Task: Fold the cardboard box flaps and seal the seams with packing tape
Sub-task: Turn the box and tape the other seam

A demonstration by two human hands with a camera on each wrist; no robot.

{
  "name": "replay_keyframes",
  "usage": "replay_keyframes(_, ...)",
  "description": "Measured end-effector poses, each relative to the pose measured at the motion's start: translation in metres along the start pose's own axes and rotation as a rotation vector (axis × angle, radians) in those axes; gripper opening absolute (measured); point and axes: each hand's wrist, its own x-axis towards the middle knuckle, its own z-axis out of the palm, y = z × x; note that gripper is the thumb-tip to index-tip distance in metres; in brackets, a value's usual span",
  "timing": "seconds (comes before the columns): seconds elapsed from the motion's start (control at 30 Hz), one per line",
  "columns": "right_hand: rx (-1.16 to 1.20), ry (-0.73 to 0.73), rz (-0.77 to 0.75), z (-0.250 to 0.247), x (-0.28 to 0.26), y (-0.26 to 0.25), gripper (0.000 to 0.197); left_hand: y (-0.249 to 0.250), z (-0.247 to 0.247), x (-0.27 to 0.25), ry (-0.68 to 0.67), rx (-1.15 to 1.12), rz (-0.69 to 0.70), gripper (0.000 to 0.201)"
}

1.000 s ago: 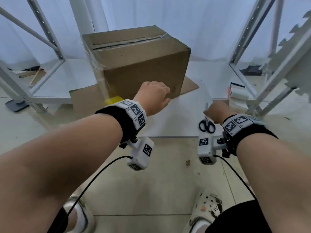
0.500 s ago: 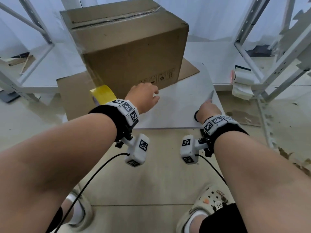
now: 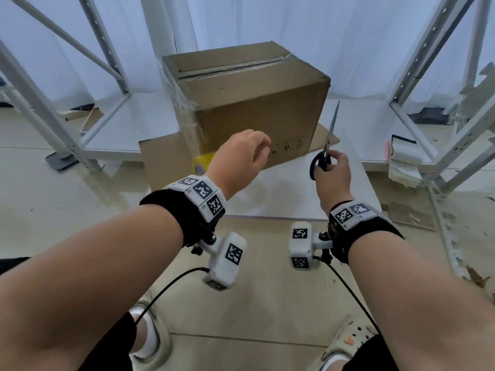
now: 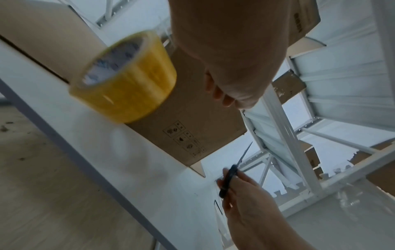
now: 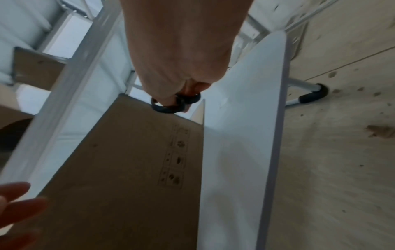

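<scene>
The closed cardboard box (image 3: 249, 103) stands on a low white table (image 3: 281, 199), with clear tape along its top seam and down its left corner. A yellow tape roll (image 3: 202, 162) sits at the box's front left, also close up in the left wrist view (image 4: 124, 79). My left hand (image 3: 241, 159) hovers in front of the box beside the roll, fingers relaxed, holding nothing. My right hand (image 3: 332, 170) grips the black handles of a pair of scissors (image 3: 328, 145) off the table, blades closed and pointing up. The handles (image 5: 175, 104) show in the right wrist view.
A flat cardboard sheet (image 3: 160, 162) lies under the box. White metal shelf frames stand at left (image 3: 80, 124) and right (image 3: 417, 108). A stack of white paper (image 3: 404, 162) sits on the right shelf. A cardboard scrap (image 3: 409, 215) lies on the floor.
My right hand has picked the scissors up from the table and raised them, blades up. My left hand has lifted slightly beside the tape roll.
</scene>
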Motion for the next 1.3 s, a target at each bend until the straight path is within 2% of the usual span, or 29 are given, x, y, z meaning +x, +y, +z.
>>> replay_keyframes(0.1, 0.041, -0.157, -0.244, 0.020, -0.021, -0.025, 0.032, -0.019, -0.022, -0.017, 0.130, -0.024, -0.118, 0.012)
replay_keyframes(0.23, 0.035, -0.345, -0.431, 0.046, -0.047, -0.055, 0.031, -0.043, -0.043, -0.033, 0.220, -0.097, -0.466, 0.038)
replay_keyframes(0.33, -0.100, -0.480, -0.504, 0.064, -0.056, -0.072, 0.036, -0.061, -0.046, -0.038, 0.124, -0.206, -0.717, 0.068)
replay_keyframes(0.43, -0.365, -0.548, -0.627, 0.077, -0.054, -0.084, 0.044, -0.068, -0.041, -0.035, 0.020, -0.402, -0.868, 0.090)
replay_keyframes(0.53, -0.596, -0.512, -0.698, 0.086, -0.052, -0.100, 0.036, -0.066, -0.039, -0.030, -0.040, -0.505, -0.903, 0.094)
replay_keyframes(0.67, -0.637, -0.511, -0.731, 0.100, -0.047, -0.118, 0.036, -0.071, -0.036, -0.023, -0.032, -0.683, -0.976, 0.085)
replay_keyframes(0.8, -0.628, -0.573, -0.752, 0.113, -0.046, -0.129, 0.035, -0.079, -0.034, -0.022, 0.014, -0.822, -1.041, 0.064)
replay_keyframes(0.93, -0.490, -0.701, -0.716, 0.128, -0.039, -0.133, 0.037, -0.086, -0.030, -0.027, 0.028, -0.968, -1.041, 0.037)
replay_keyframes(1.07, -0.428, -0.755, -0.676, 0.132, -0.033, -0.134, 0.037, -0.089, -0.028, -0.030, 0.050, -0.956, -1.021, 0.020)
replay_keyframes(1.2, -0.377, -0.775, -0.678, 0.135, -0.032, -0.129, 0.038, -0.091, -0.028, -0.028, 0.050, -0.856, -0.969, 0.020)
replay_keyframes(1.3, -0.333, -0.776, -0.657, 0.135, -0.032, -0.126, 0.037, -0.094, -0.026, -0.023, 0.052, -0.781, -0.978, 0.022)
